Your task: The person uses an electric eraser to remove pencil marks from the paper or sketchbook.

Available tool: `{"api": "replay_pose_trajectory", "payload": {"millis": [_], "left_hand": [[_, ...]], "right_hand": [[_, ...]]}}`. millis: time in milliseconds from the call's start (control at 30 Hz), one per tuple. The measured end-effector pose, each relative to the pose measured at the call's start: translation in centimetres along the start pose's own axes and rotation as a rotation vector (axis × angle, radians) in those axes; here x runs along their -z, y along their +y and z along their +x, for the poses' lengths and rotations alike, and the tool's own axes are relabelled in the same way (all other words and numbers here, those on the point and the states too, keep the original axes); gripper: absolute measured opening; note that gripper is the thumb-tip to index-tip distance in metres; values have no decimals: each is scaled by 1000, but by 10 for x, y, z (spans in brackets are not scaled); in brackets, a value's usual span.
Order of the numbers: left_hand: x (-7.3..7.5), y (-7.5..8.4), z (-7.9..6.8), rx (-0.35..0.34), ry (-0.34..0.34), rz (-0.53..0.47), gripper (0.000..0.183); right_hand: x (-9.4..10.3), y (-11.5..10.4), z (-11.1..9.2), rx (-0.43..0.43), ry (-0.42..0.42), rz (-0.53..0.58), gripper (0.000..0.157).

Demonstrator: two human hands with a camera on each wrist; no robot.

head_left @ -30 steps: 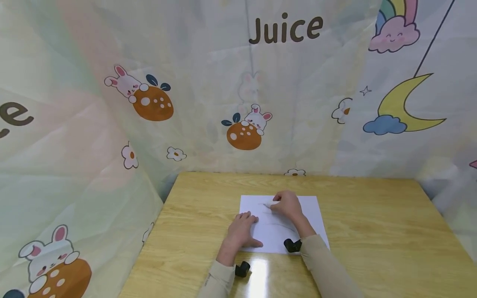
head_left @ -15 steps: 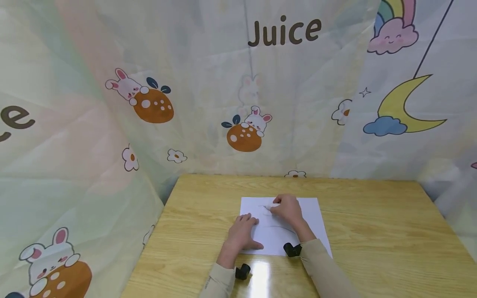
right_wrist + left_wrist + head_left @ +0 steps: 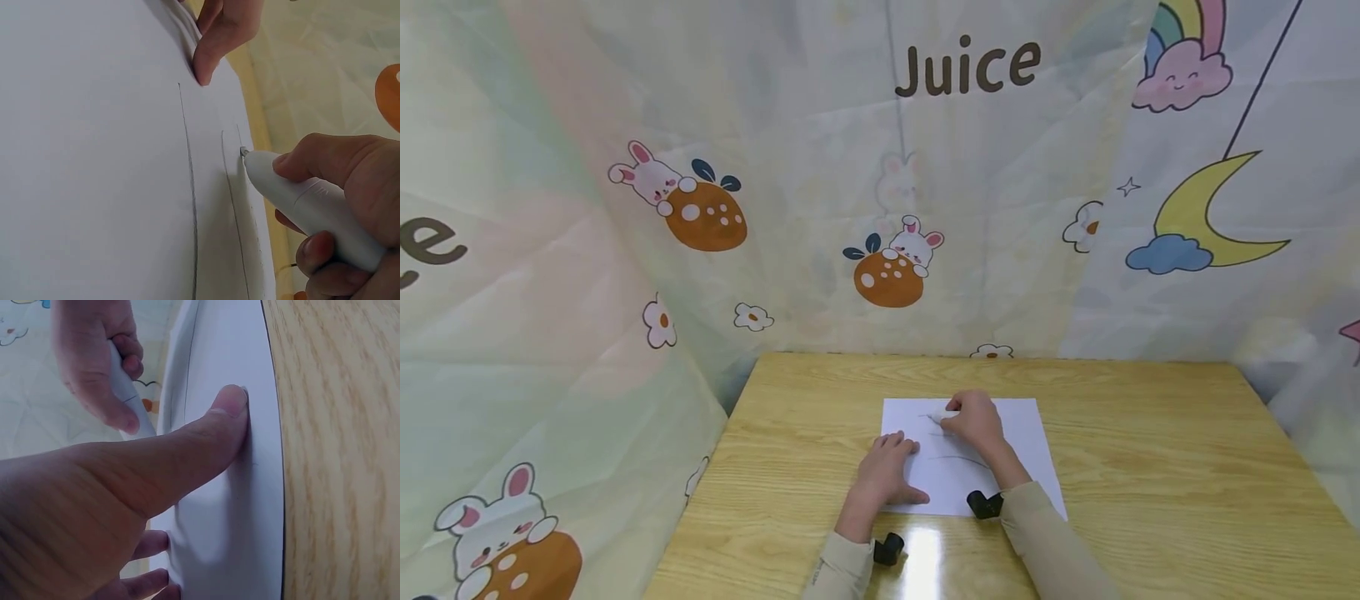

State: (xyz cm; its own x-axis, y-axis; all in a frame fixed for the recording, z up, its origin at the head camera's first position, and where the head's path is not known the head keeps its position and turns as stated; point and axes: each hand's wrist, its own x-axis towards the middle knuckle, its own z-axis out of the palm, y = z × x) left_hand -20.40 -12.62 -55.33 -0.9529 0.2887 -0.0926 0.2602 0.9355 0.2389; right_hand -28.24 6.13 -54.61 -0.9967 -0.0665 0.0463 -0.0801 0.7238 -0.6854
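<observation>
A white sheet of paper (image 3: 951,487) lies on the wooden table. My left hand (image 3: 883,471) rests on its left side, fingers spread, with the thumb (image 3: 228,415) pressing near the front edge. My right hand (image 3: 977,421) grips a thick white pen-shaped tool (image 3: 275,181) near the far part of the sheet. The tool's small metal tip (image 3: 244,151) touches the paper on a short thin line. Two longer dark lines (image 3: 192,181) run across the paper nearer to me; I cannot tell whether they are drawn or cut.
The wooden table (image 3: 1150,467) extends on both sides of the sheet. A printed cloth (image 3: 805,167) with rabbits and a moon hangs behind it and at the sides. Black wrist cameras (image 3: 889,548) sit at both cuffs.
The head view has shifted slightly, so the whole scene sits a little lower. On the paper, both hands stay nearly in place, and the tool's tip remains near the short line.
</observation>
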Motion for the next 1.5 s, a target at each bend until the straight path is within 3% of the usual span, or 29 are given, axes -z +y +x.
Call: {"api": "replay_pose_trajectory", "payload": {"millis": [800, 1500], "left_hand": [[-1, 2, -5, 4, -2, -4, 81], [4, 0, -2, 12, 7, -8, 81]], "right_hand": [[-6, -4, -3, -32, -18, -32, 18], [-8, -8, 4, 31, 1, -38, 16]]}}
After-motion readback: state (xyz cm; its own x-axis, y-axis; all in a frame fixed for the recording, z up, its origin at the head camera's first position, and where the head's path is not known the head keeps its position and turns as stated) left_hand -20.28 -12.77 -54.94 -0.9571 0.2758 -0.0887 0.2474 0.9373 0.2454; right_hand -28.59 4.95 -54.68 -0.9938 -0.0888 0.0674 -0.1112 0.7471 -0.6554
